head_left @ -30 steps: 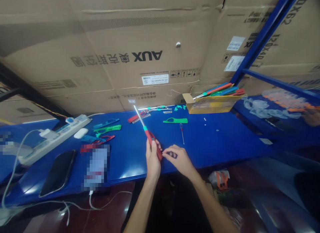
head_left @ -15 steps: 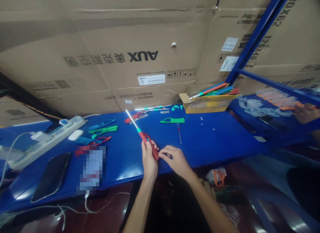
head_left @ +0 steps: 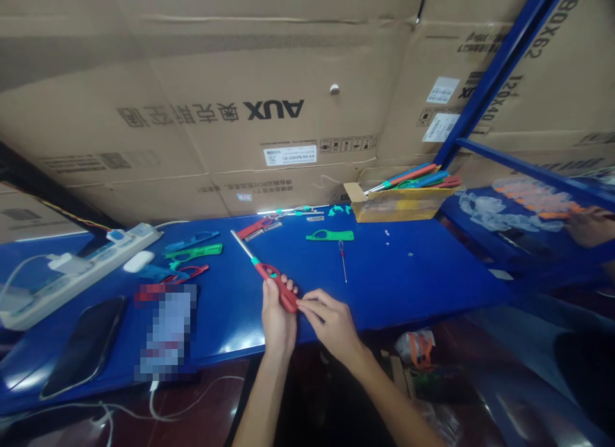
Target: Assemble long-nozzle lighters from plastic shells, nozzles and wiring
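Head camera: red stick lighter [head_left: 285, 295] held over the near edge of the blue table [head_left: 413, 280]

I see the left hand [head_left: 278, 322] wrapped around its handle, metal tube [head_left: 245, 246] slanting away; the right hand [head_left: 334, 320] has its fingertips drawn narrow at the butt end, and I can't tell whether they grip anything; beyond lie a screwdriver [head_left: 342, 258], a green lighter casing [head_left: 334, 235] and a cardboard box [head_left: 396, 210] of lighters, while a black phone [head_left: 86, 344] and white power strip [head_left: 86, 274] crowd the left

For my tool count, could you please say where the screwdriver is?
In the head view, the screwdriver lies on the blue table slightly right of centre, between the green handle piece and the right hand.
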Motion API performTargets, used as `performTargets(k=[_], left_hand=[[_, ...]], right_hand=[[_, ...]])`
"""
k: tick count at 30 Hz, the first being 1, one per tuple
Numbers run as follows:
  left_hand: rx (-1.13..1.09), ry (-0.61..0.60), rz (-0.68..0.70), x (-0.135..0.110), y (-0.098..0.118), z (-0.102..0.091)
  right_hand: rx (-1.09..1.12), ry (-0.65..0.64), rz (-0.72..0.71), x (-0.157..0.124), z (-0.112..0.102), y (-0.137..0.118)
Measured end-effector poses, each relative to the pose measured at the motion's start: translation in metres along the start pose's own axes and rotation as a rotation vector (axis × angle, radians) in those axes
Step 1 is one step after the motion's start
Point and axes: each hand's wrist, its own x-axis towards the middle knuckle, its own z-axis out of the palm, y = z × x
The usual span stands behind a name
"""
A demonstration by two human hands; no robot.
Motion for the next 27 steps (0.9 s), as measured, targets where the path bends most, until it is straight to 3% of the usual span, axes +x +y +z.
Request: performTargets(k=[8,13,19,22,27], left_hand=[[-0.032,0.003,-0.067,0.002,0.001,-0.003],[-0.112,-0.024,-0.126,0.001,0.008,-0.008],[-0.124,-0.066,-0.135,-0.003,0.011,-0.008],[0.020,-0.037,-0.146,-0.002,0.002,-0.005],[0.339,0.006,-0.002,0.002,-0.016,-0.003]], right_hand=[[0.037,0.007,0.033,0.002,0.001,-0.003],[0.087,0.084,0.146,-0.004,0.019,-0.013],[-0.005,0.168,0.155,-0.008,0.033,-0.018],[-0.045,0.230,0.133,-0.011,0.025,-0.014],[-0.231,0.255,0.147,-0.019,0.004,0.003]])
